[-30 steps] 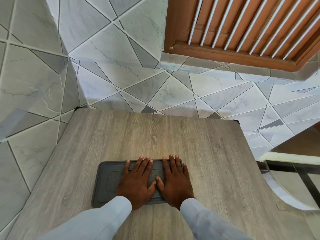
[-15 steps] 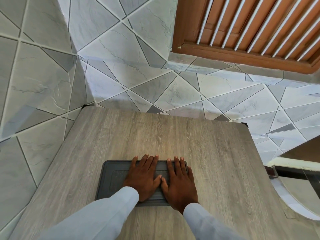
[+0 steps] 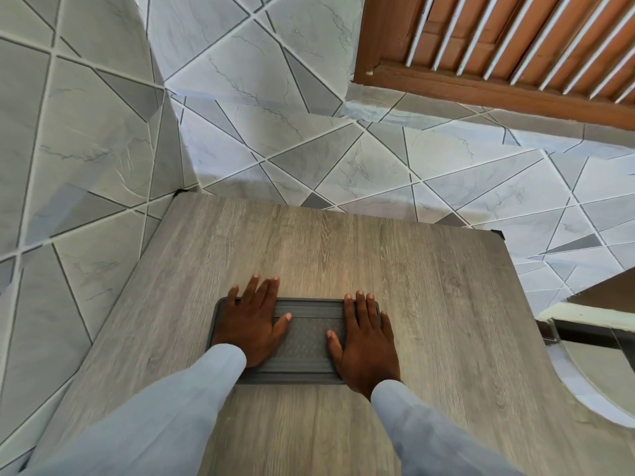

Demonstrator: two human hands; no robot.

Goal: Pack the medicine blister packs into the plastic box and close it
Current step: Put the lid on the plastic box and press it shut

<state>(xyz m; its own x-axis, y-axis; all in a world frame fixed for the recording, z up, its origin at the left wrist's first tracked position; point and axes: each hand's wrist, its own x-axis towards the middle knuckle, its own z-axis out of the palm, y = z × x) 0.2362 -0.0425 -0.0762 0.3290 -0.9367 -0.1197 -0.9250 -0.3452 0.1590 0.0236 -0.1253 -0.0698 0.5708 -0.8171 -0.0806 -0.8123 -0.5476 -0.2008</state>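
A dark grey plastic box (image 3: 305,341) lies flat on the wooden table (image 3: 343,249) with its lid down. My left hand (image 3: 252,321) presses flat on the lid's left end, fingers straight and reaching past the far edge. My right hand (image 3: 367,341) presses flat on the lid's right end, fingers straight. The middle strip of the lid shows between my hands. No blister packs are visible; the inside of the box is hidden.
The table stands in a corner of grey tiled walls (image 3: 86,149). A brown wooden shutter (image 3: 508,46) is up at the right. A dark frame with a glass or pale surface (image 3: 591,341) sits beyond the table's right edge.
My hands were side by side on the right part of the lid. They have slid apart, the left to the lid's left end and the right to its right end.
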